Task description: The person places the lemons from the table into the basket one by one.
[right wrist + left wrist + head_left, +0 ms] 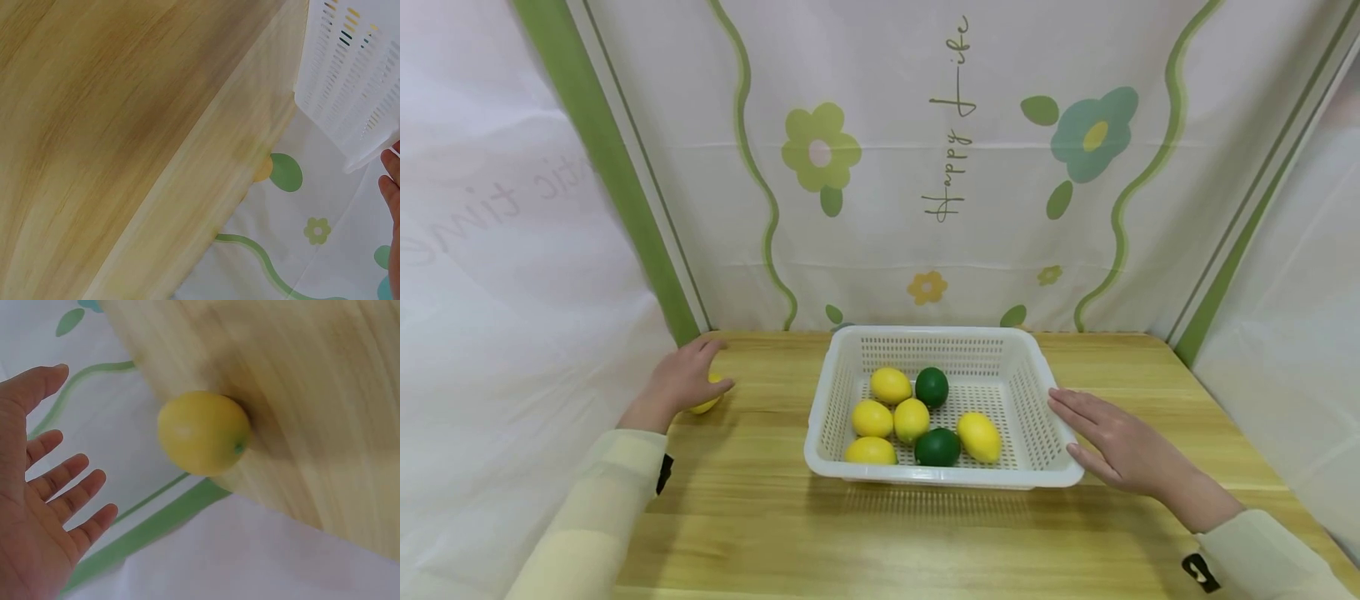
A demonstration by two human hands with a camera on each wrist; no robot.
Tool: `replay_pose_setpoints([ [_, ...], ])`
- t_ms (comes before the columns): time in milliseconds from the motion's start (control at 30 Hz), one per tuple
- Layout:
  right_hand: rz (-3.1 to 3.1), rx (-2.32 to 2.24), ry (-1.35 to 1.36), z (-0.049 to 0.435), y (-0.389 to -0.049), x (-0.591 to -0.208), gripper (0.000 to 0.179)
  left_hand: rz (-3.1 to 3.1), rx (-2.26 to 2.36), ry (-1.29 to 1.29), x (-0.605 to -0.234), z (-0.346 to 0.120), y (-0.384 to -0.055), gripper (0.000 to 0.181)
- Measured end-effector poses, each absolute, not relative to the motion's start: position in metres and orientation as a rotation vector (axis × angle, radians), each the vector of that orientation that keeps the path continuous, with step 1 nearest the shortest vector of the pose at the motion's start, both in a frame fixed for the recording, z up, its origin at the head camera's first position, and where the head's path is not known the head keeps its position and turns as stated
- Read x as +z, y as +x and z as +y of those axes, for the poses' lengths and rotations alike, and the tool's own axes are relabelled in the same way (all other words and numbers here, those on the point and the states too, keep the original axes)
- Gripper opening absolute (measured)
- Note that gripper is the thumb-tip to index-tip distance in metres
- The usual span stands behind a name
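A yellow lemon (703, 407) lies on the tabletop at the far left, partly hidden by my left hand (679, 382) in the head view. In the left wrist view, a gap shows between the lemon (203, 434) and the spread fingers (78, 490). My right hand (1123, 446) rests its nearly straight fingers on the right rim of a white plastic basket (940, 476). Inside the basket are several lemons (980, 437) and two dark green, lime-like fruits (937, 448). Only the fingertips (390, 181) of that hand appear in the right wrist view, beside the basket wall (350, 87).
The basket stands on a wooden table (760, 517), near the middle. Behind the table hangs a white curtain (887, 242) with printed flowers and green wavy lines. More white cloth (497, 333) closes in the left side, and the right side likewise.
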State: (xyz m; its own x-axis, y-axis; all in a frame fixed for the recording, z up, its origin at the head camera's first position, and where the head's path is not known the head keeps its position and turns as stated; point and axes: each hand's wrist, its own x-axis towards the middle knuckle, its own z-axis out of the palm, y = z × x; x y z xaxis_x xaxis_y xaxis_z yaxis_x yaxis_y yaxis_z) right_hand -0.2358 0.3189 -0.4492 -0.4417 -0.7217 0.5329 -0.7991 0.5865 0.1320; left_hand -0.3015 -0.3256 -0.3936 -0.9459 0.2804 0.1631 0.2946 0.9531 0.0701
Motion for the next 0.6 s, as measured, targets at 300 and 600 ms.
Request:
replay_pose_setpoints([
  [300,-2.279,0.189,1.205,0.318,-0.235,-0.449,0.06,-3.012,-0.227,-0.325,-0.414,-0.339,-0.305,0.067],
  [600,-2.271,0.195,1.201,0.319,-0.235,-0.45,0.06,-3.026,-0.293,-0.267,-0.429,-0.344,-0.308,0.066],
])
